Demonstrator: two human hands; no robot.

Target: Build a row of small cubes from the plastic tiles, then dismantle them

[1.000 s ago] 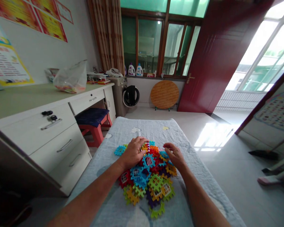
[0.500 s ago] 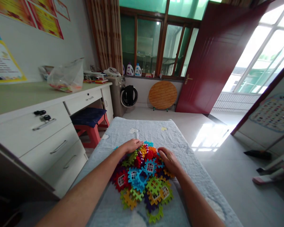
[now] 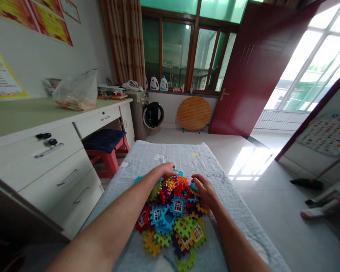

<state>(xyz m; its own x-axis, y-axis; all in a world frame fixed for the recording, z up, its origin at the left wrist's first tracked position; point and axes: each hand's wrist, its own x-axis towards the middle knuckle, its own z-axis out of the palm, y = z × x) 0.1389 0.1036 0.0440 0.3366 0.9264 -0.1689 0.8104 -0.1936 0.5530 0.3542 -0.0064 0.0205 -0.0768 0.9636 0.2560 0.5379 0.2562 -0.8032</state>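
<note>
A heap of colourful plastic building pieces with toothed edges (image 3: 166,221) lies in front of me, in blue, red, green, yellow, orange and purple. Some pieces carry white window grids, such as a blue window piece (image 3: 178,205). My left hand (image 3: 167,170) rests at the heap's far left side, with its fingers apart and partly turned out of sight. Along the upper right side is my right hand (image 3: 203,186), loosely bent with fingers apart, beside orange and blue pieces. I see nothing held in either hand.
A pale blue cloth (image 3: 215,166) covers the surface under the heap. To the left stand a white desk (image 3: 56,130) with drawers and a red stool (image 3: 110,162) with a dark cushion. A washing machine (image 3: 137,113), round wooden tabletop (image 3: 193,114) and dark red door (image 3: 243,75) are farther back.
My left hand has moved slightly right and away along the heap's far side, its wrist turning. My right hand's fingers have lifted a little. Some pieces have shifted slightly.
</note>
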